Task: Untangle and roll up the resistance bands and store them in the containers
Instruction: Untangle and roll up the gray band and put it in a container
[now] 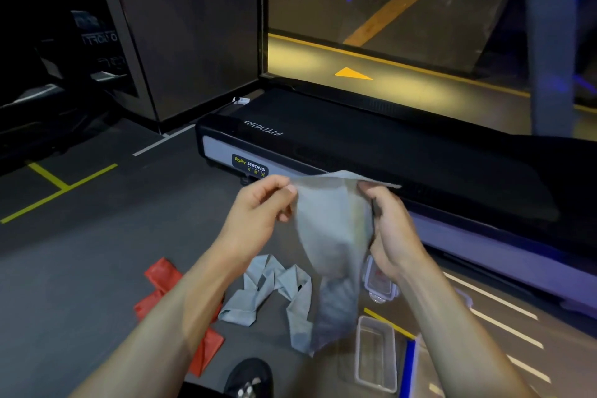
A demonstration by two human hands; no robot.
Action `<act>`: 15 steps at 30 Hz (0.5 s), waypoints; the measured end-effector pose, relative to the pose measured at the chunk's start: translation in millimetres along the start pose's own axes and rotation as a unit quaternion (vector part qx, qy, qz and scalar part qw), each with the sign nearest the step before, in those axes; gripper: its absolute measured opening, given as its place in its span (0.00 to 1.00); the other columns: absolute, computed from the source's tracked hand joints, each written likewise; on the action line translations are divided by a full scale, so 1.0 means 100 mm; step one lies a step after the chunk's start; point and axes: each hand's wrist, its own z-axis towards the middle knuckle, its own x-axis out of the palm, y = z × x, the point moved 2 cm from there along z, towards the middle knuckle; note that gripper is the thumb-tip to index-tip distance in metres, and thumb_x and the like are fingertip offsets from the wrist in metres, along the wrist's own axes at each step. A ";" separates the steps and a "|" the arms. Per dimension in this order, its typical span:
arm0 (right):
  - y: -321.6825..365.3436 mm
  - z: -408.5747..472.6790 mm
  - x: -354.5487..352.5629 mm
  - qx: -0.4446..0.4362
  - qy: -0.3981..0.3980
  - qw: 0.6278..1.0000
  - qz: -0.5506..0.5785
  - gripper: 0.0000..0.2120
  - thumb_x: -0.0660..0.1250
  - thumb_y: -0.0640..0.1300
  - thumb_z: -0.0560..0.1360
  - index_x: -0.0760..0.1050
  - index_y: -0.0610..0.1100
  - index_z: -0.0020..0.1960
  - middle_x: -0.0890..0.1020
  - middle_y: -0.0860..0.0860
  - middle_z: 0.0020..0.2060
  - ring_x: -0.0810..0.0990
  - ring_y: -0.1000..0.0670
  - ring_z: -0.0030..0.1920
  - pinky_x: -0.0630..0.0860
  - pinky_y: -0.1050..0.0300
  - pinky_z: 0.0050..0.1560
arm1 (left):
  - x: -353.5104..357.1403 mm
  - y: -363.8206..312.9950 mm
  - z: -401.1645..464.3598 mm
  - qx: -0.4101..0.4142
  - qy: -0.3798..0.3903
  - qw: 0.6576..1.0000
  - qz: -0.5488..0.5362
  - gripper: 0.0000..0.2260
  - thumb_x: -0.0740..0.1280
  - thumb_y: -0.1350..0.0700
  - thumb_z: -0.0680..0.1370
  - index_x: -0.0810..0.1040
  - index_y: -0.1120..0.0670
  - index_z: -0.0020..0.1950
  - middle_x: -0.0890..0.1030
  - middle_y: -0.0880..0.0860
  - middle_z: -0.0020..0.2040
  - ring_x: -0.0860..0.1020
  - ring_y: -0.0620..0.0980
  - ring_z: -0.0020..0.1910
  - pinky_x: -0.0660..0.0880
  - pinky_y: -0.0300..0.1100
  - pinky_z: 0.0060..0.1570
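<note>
A wide grey resistance band [329, 229] hangs in front of me, held up by its top edge. My left hand [258, 207] pinches its upper left corner and my right hand [391, 229] grips its right side. The band's lower part trails down to the floor, where more grey band [274, 287] lies twisted in loops. A red band [161, 281] lies on the floor under my left forearm, partly hidden. A clear plastic container [376, 352] stands open on the floor at the lower right. Another clear container [378, 284] lies just below my right hand, half hidden.
A black treadmill [355, 139] runs across the floor right behind the band. A blue-edged lid [408, 365] lies beside the near container. My shoe [248, 378] is at the bottom edge. Yellow and white lines mark the dark gym floor [80, 252].
</note>
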 end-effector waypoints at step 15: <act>0.14 -0.22 0.13 0.091 0.164 0.969 0.163 0.10 0.64 0.46 0.76 0.75 0.44 0.37 0.74 0.49 0.32 0.77 0.50 0.33 0.74 0.56 0.41 | 0.22 -0.17 -0.16 0.130 0.129 0.972 0.149 0.07 0.67 0.55 0.80 0.82 0.56 0.49 0.80 0.57 0.39 0.77 0.58 0.38 0.76 0.54 0.42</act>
